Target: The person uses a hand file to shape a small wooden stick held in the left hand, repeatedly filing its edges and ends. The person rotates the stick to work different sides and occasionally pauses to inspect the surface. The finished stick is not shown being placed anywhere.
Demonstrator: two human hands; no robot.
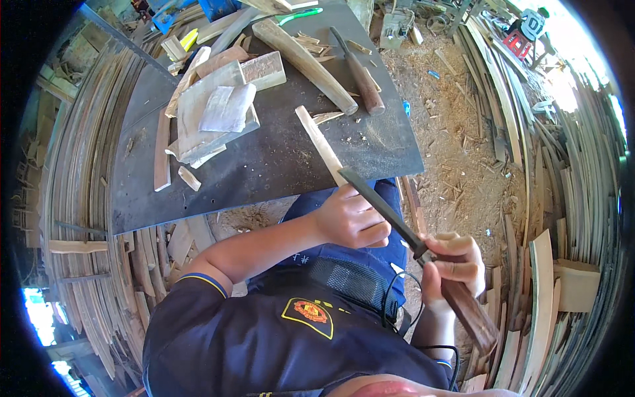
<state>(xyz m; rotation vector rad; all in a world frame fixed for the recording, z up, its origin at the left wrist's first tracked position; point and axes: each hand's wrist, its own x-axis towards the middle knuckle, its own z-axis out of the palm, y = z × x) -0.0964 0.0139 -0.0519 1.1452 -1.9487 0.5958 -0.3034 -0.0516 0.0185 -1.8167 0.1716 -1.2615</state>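
Observation:
My left hand (354, 217) is closed around the lower end of a slim pale wood stick (319, 144), which points up and away over the table's near edge. My right hand (455, 268) grips a chisel (387, 212) with a long dark blade and a brown wooden handle. Its fingers wrap where the blade meets the handle. The blade slants toward the far left, its tip beside the stick just above my left fist. Whether blade and stick touch, I cannot tell. The part of the stick inside my left fist is hidden.
On the dark table (264, 173) lie a thick round wooden rod (304, 65), a second wooden-handled tool (362, 79) with a dark blade, stacked wood blocks (213, 109) and a green-handled tool (299, 16). Long wood strips stand on both sides. Shavings litter the floor (450, 152).

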